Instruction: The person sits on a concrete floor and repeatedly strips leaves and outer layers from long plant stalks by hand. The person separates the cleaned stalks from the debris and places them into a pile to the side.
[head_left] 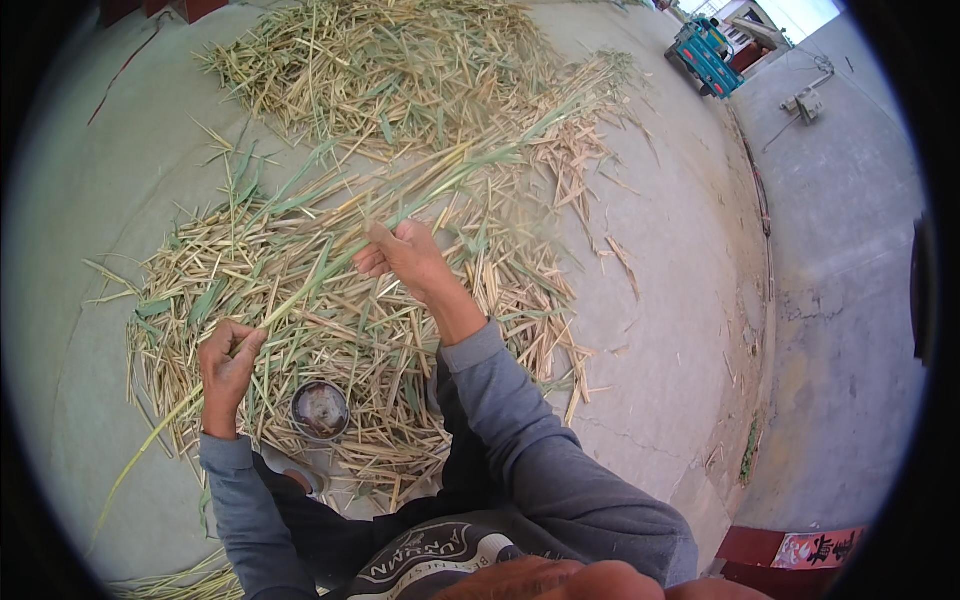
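Observation:
A long green plant stalk (312,284) runs slantwise across my front, from a thin yellowish end at the lower left up to leafy tops at the upper right. My left hand (226,372) pinches it between thumb and fingers. Farther along, my right hand (405,260) is closed with curled fingers at the stalk; its thumb is slightly blurred, and the exact grip is partly hidden. Beneath both hands spreads a heap of cut dry stalks and leaves (400,350), straw-coloured with some green pieces.
A round metal tin (320,411) with a stained inside stands in the litter near my legs. Another straw heap (380,70) lies farther off. More thin stalks (190,580) are at the lower left. A grey wall (840,260) rises at right; a teal cargo vehicle (704,56) stands beyond.

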